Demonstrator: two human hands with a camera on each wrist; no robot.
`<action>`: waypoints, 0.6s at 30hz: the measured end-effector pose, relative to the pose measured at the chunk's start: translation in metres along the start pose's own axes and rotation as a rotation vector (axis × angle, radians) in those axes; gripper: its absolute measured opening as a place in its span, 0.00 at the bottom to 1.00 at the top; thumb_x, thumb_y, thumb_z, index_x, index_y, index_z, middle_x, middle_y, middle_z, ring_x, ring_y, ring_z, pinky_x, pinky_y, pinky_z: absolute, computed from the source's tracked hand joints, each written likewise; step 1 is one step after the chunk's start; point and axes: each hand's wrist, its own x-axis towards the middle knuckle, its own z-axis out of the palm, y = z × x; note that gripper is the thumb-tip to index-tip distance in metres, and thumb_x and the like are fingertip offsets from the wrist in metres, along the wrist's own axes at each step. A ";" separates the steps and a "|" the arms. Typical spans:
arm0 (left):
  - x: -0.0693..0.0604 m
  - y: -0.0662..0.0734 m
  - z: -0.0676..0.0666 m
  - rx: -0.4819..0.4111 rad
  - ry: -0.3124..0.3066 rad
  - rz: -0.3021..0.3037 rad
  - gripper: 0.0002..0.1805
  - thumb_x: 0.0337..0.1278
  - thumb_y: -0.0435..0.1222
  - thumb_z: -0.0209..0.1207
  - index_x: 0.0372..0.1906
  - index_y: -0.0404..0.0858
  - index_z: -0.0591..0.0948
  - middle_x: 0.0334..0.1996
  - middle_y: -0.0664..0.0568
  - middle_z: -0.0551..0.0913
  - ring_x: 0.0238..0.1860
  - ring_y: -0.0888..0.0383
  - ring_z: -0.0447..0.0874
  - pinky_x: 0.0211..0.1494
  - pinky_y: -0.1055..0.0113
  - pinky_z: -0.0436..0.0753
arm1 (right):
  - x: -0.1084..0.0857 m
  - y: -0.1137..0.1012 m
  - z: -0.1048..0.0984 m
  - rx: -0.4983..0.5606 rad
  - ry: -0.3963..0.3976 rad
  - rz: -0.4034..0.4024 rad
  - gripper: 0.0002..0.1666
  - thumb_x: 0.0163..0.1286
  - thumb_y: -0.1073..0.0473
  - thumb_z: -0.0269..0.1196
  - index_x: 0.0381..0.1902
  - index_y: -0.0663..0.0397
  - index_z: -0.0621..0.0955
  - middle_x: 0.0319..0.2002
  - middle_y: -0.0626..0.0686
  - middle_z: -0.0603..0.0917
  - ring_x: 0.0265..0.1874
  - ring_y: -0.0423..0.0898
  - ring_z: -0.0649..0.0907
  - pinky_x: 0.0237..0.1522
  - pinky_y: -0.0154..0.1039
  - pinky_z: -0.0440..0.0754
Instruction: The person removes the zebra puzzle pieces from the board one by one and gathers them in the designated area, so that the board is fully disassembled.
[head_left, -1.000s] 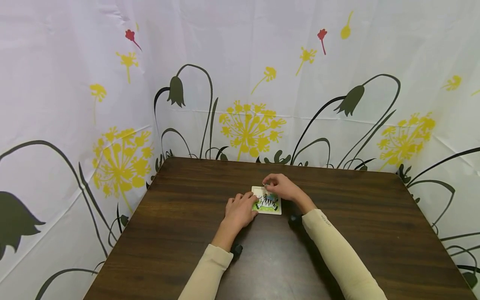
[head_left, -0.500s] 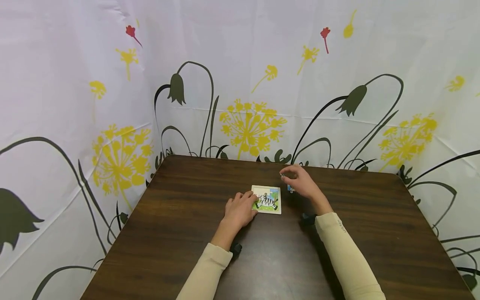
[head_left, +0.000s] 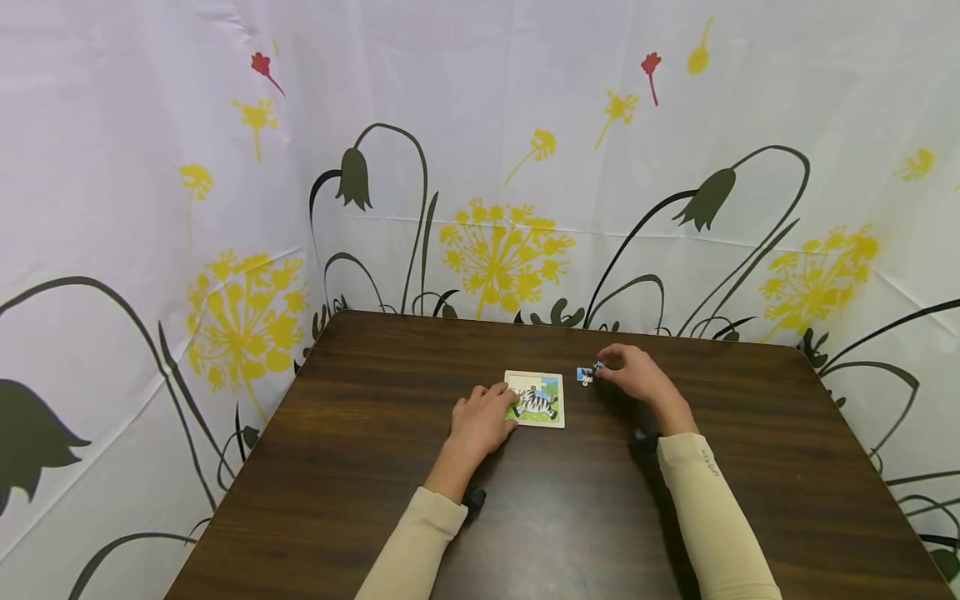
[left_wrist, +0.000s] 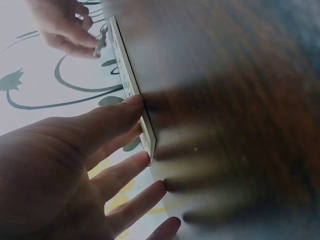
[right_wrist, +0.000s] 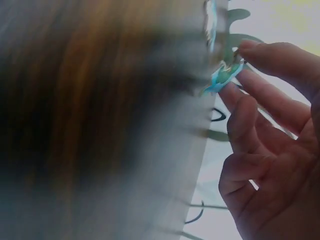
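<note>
A small square zebra puzzle in a pale wooden frame lies on the table, with a bare cream patch at its upper left. My left hand rests against its left side, fingertips and thumb touching the edge, the fingers fairly straight and spread in the left wrist view. To the right of the puzzle, my right hand pinches a blue-and-green puzzle piece between thumb and fingers, tilted just over the tabletop. Beside that piece, a second puzzle piece, blue with black and white, lies on the table.
A dark brown wooden table spreads under both arms. Behind it hangs a white curtain printed with yellow, red and dark green flowers. Black devices are strapped below both wrists.
From over the puzzle, my right hand has moved rightward with a small piece in its fingers, first up and then down beside the loose piece. The left hand stays on the puzzle.
</note>
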 end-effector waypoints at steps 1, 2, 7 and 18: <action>0.000 0.000 0.000 0.002 0.000 0.000 0.24 0.73 0.47 0.68 0.70 0.53 0.83 0.77 0.53 0.76 0.74 0.44 0.75 0.70 0.35 0.76 | -0.001 0.002 -0.001 -0.014 -0.009 0.008 0.21 0.77 0.58 0.68 0.60 0.67 0.84 0.57 0.68 0.87 0.61 0.67 0.84 0.65 0.65 0.79; 0.000 0.000 0.000 0.003 0.000 -0.001 0.24 0.73 0.47 0.68 0.70 0.54 0.83 0.77 0.53 0.76 0.74 0.44 0.75 0.71 0.35 0.76 | -0.001 0.003 -0.001 -0.030 -0.019 0.011 0.20 0.77 0.58 0.68 0.59 0.67 0.85 0.57 0.69 0.87 0.61 0.67 0.84 0.65 0.66 0.79; -0.001 0.001 -0.001 0.010 -0.003 -0.003 0.24 0.73 0.47 0.68 0.70 0.54 0.82 0.77 0.54 0.76 0.74 0.45 0.75 0.71 0.35 0.76 | -0.003 0.009 0.001 -0.062 -0.049 0.008 0.17 0.75 0.59 0.69 0.55 0.66 0.87 0.57 0.68 0.88 0.62 0.67 0.83 0.67 0.65 0.78; -0.001 0.001 -0.001 0.007 0.005 0.004 0.24 0.73 0.46 0.68 0.69 0.53 0.83 0.77 0.53 0.76 0.73 0.45 0.75 0.69 0.36 0.78 | -0.003 0.006 0.004 -0.083 -0.044 0.037 0.17 0.73 0.60 0.70 0.54 0.66 0.87 0.57 0.68 0.85 0.60 0.66 0.82 0.65 0.66 0.78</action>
